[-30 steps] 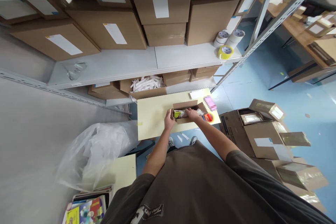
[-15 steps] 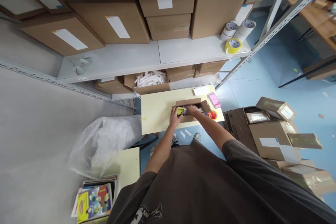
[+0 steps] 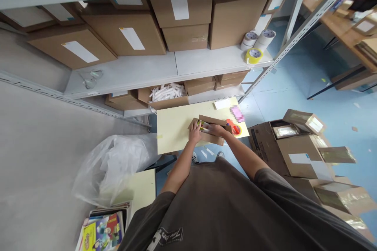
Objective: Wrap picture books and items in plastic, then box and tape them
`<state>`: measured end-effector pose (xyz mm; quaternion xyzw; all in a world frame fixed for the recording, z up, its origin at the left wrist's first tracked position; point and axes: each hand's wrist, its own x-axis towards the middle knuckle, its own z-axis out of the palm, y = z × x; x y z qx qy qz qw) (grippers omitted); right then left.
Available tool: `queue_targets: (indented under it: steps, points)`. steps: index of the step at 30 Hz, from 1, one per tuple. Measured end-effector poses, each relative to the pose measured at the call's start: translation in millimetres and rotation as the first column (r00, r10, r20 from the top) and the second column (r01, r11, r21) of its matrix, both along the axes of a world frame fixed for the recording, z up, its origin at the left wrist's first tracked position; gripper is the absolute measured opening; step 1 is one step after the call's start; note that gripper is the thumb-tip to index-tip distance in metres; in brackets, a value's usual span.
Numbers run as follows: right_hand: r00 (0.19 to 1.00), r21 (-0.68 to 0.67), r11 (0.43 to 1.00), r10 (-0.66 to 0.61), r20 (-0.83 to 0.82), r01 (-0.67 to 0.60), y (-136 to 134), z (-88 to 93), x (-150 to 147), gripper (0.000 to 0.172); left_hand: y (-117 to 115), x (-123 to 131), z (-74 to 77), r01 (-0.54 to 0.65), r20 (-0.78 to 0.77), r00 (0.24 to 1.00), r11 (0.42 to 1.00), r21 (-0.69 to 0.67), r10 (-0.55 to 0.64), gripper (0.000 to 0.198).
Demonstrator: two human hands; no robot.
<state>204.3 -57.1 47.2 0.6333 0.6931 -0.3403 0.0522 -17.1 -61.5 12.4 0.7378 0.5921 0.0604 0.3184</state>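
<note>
A small open cardboard box (image 3: 212, 139) sits at a slant on the pale yellow table (image 3: 171, 125), flaps standing up. At its left end, my left hand (image 3: 194, 133) curls its fingers over the edge onto a pack with a yellow-green label (image 3: 201, 124). My right hand (image 3: 217, 130) reaches into the right part of the box, closed, with its fingertips partly hidden. Between the hands, whitish contents show inside the box. Just right of the box lie a red tool (image 3: 232, 126) and a yellow tape roll (image 3: 237, 130).
A shelf (image 3: 147, 66) with cartons, tape rolls (image 3: 253, 55) and a bin of white pieces (image 3: 167, 93) stands ahead. Opened cartons (image 3: 297, 157) are piled on the right-hand floor. At left are a plastic bag (image 3: 118, 160) and a stack of magazines (image 3: 101, 231).
The box has turned clockwise, its right end coming nearer to me. Both hands have stayed at it, and the labelled pack now shows less. The camera view has shifted slightly.
</note>
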Motion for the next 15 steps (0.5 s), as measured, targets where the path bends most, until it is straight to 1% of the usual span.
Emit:
queue_targets:
  steps: [4, 6, 7, 8, 9, 11, 12, 13, 15]
  points:
    - [0.996, 0.004, 1.0, -0.024, 0.086, 0.024, -6.9, -5.3, -17.1, 0.046, 0.6, -1.3, -7.5, -0.071, 0.094, 0.993, 0.997, 0.021, 0.069, 0.087]
    - [0.987, 0.006, 0.999, -0.04, 0.154, 0.039, -5.7, -7.9, -28.0, 0.043, 1.1, -8.1, -11.6, -0.167, 0.146, 0.976, 0.985, 0.041, 0.159, 0.095]
    - [0.982, -0.003, 0.999, -0.04, 0.183, 0.041, -3.6, -8.4, -32.5, 0.044, 2.0, -12.3, -13.4, -0.242, 0.155, 0.96, 0.97, 0.025, 0.235, 0.102]
    - [0.979, -0.016, 0.999, -0.037, 0.203, 0.041, -0.8, -8.1, -35.9, 0.045, 3.3, -16.4, -15.1, -0.328, 0.152, 0.933, 0.945, -0.016, 0.327, 0.109]
    - [0.977, -0.029, 0.999, -0.033, 0.212, 0.04, 2.2, -6.9, -38.1, 0.045, 4.9, -19.9, -16.7, -0.415, 0.138, 0.896, 0.907, -0.079, 0.422, 0.118]
    - [0.98, -0.043, 0.999, -0.025, 0.197, 0.034, 6.7, -1.5, -38.4, 0.043, 8.2, -23.7, -19.1, -0.547, 0.1, 0.811, 0.809, -0.217, 0.576, 0.133]
    - [0.983, -0.043, 0.999, -0.02, 0.183, 0.028, 6.9, 2.4, -36.4, 0.041, 9.3, -23.7, -20.0, -0.583, 0.098, 0.777, 0.769, -0.262, 0.622, 0.137]
    - [0.985, -0.043, 0.999, -0.014, 0.172, 0.022, 5.1, 6.7, -33.0, 0.04, 9.6, -22.3, -20.7, -0.601, 0.117, 0.751, 0.747, -0.283, 0.649, 0.138]
    - [0.991, -0.005, 1.0, -0.025, 0.131, 0.025, -5.2, 15.3, -22.2, 0.041, 7.9, -16.8, -21.0, -0.611, 0.213, 0.717, 0.745, -0.267, 0.664, 0.134]
